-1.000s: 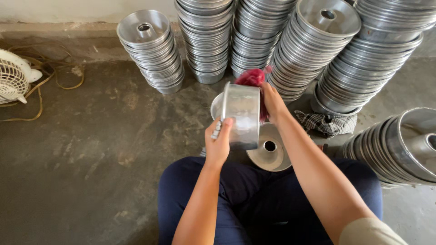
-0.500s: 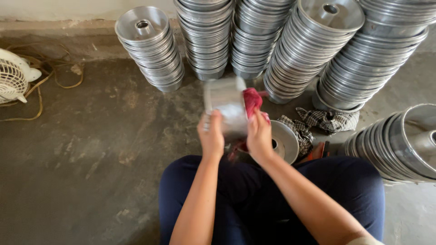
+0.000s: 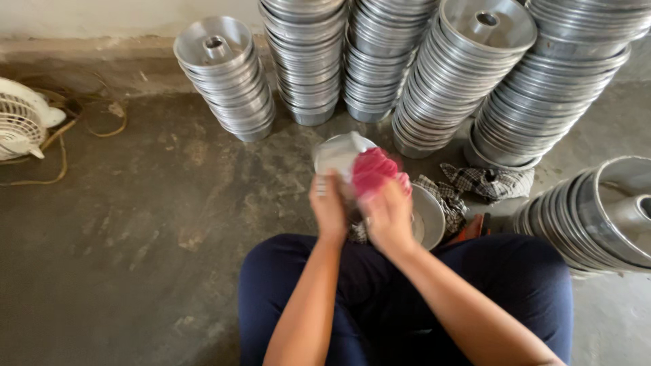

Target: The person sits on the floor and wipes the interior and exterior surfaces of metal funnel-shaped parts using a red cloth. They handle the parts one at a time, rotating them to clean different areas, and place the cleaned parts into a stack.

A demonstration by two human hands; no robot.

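At frame centre, the left hand (image 3: 328,207) grips a blurred metal pan (image 3: 337,156), fingers clamped on its side; the right hand (image 3: 388,215) presses a pink cloth (image 3: 374,170) against it, fingers closed on the cloth. Pan stacks (image 3: 468,74) line the top.

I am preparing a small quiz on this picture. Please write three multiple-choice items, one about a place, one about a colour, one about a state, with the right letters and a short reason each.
1. Where does the white electric fan stand?
A. at the left edge, on the floor
B. on top of a stack of pans
C. on the person's lap

2. What colour is the crumpled cloth in the right hand?
A. blue
B. pink-red
C. yellow

3. How is the round silver metal pan held?
A. it lies alone on the floor
B. the left hand grips it while the right hand presses the cloth on it
C. it hangs on the wall

Answers: 1 A, the fan sits on the grey concrete floor far left; 2 B, the cloth shows pink-red; 3 B, both hands are on the pan above the lap.
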